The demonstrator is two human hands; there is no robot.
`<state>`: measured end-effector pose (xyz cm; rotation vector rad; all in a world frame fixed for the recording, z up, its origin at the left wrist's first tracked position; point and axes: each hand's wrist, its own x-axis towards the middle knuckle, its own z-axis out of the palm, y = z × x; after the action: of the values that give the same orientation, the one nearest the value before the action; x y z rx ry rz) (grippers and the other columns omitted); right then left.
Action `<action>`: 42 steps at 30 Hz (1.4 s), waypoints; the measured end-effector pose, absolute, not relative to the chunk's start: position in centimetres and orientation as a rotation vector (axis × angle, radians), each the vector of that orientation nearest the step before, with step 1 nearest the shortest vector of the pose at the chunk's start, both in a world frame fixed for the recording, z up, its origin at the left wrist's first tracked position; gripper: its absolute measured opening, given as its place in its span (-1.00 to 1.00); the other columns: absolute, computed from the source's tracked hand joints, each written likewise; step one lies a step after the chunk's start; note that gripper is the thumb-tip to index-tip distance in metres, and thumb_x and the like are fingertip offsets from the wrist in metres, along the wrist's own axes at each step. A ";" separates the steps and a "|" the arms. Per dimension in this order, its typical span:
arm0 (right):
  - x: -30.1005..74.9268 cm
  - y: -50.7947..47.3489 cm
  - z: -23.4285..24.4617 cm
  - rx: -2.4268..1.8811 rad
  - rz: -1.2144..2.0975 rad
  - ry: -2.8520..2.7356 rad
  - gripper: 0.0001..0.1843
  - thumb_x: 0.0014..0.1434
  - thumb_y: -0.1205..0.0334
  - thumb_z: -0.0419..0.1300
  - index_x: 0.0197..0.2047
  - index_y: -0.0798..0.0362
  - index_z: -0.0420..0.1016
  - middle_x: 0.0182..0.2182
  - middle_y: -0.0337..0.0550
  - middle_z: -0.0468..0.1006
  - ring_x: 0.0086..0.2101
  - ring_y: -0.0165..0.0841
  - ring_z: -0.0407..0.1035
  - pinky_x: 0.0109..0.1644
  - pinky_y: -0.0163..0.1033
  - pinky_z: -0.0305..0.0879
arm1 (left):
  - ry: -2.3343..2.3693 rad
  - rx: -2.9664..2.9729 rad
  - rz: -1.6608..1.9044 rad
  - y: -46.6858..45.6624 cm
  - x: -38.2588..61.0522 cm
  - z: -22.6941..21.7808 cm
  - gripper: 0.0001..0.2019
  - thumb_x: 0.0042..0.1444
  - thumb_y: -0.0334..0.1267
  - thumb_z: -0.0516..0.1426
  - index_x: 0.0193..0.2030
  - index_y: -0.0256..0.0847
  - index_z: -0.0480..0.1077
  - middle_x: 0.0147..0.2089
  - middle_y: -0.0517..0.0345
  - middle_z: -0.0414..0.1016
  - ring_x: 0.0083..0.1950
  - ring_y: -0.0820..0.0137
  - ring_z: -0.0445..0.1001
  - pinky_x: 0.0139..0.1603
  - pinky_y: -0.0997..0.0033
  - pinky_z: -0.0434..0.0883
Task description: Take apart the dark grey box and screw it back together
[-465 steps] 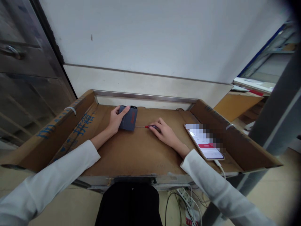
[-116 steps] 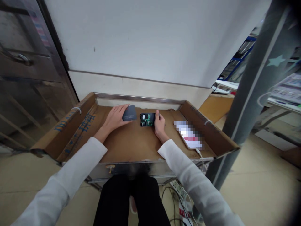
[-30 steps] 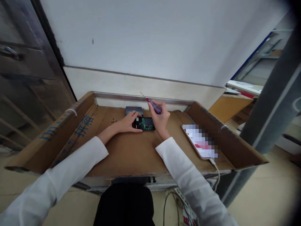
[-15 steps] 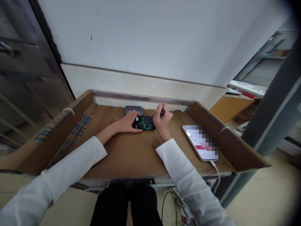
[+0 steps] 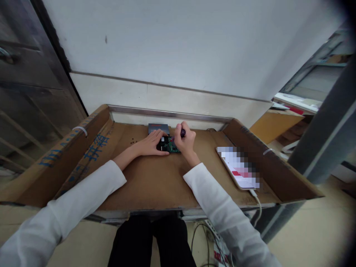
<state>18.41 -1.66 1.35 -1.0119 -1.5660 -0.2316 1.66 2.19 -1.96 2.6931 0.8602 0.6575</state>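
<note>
A small opened device with a green circuit board [image 5: 168,145] lies on the cardboard-covered table [image 5: 155,181]. My left hand [image 5: 150,142] rests flat beside it, fingers spread on its left edge. My right hand [image 5: 185,141] is closed round a small dark-handled screwdriver [image 5: 180,133], whose tip points down at the board. The grey cover [image 5: 158,128] of the device lies just behind, near the metal rail at the back.
A phone [image 5: 240,167] with a lit screen lies at the right, a white cable running off the table's front edge. Raised cardboard flaps [image 5: 69,148] border both sides. A wall stands behind; a grey post [image 5: 319,137] rises at the right.
My right hand has brought the screwdriver down from above the rail, turning its tip onto the circuit board. My left hand has stayed on the device.
</note>
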 end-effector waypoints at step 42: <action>18.5 -0.7 0.6 -1.152 -0.007 -1.586 -0.65 0.20 -0.13 0.03 -0.20 0.00 0.22 -0.54 -0.34 0.39 -0.66 -0.56 0.21 -0.56 -0.40 -0.02 | 0.877 2.789 0.599 2.6 1.7 -1.8 -0.34 -0.04 0.30 0.14 -0.03 -0.25 0.29 -0.05 -0.07 0.34 0.03 0.05 0.27 0.12 0.08 0.21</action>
<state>18.54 -0.69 0.65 -1.1516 -1.5856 -0.0066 1.72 2.56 -1.83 2.7889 0.8773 0.5987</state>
